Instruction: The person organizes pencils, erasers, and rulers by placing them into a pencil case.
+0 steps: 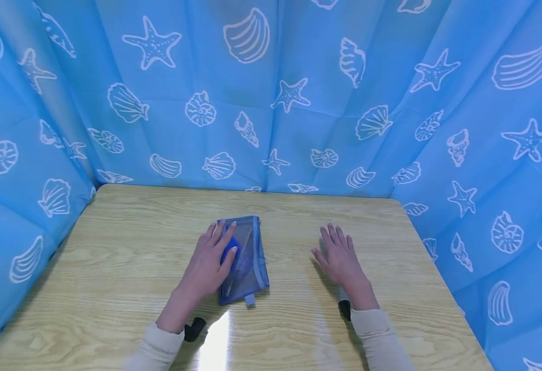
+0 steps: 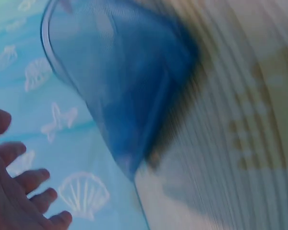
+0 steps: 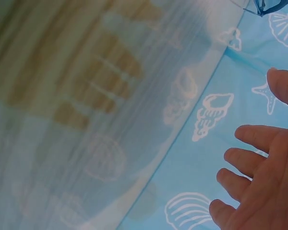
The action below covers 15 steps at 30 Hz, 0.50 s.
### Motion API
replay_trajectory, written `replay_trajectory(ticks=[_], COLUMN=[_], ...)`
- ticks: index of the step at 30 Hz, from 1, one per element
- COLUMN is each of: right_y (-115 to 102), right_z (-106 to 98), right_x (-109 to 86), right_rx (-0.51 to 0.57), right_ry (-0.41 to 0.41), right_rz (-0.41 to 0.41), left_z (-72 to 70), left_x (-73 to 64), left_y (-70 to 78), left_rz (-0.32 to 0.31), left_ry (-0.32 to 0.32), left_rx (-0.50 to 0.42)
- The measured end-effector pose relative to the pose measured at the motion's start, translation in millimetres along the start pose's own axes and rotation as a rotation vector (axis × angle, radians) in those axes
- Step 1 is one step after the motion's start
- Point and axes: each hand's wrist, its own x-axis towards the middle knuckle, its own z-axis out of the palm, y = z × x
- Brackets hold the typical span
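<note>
A blue mesh zip pouch (image 1: 248, 273) lies on the table left of centre, its light blue zip strip along the right side and a small tab at the near end. A solid blue item (image 1: 231, 246) shows partly between the left thumb and fingers; the rest is hidden under that hand. Over the pouch's left part is my left hand (image 1: 206, 268), fingers relaxed and slightly spread. The left wrist view has the pouch (image 2: 129, 72) blurred beside the loosely bent fingers (image 2: 32, 179). Off to the right, my right hand (image 1: 342, 260) hovers palm down over bare wood, fingers extended, holding nothing.
The wooden table (image 1: 159, 216) has a bright reflection near its front. A blue curtain (image 1: 178, 87) with white shells and starfish hangs behind and along both sides. Black wrist gear shows under the left wrist (image 1: 194, 330) and the right wrist (image 1: 344, 310).
</note>
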Motion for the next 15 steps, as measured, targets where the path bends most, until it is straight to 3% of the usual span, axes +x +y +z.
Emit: replay_trajectory(ticks=[9,15], right_y=[-3.4,-5.2], right_z=[1.7,5.8], right_x=[-1.8,-4.9], right_rx=[-0.006,0.016], right_ry=[0.023,0.045], right_rz=[0.024,0.035], left_z=[-19.2,-27.7], left_x=[-3.5,-7.1], left_y=[-32.2,-45.2], left_rz=[-0.085,-0.141], left_ry=[-0.027,-0.018], left_rx=[0.148,0.202])
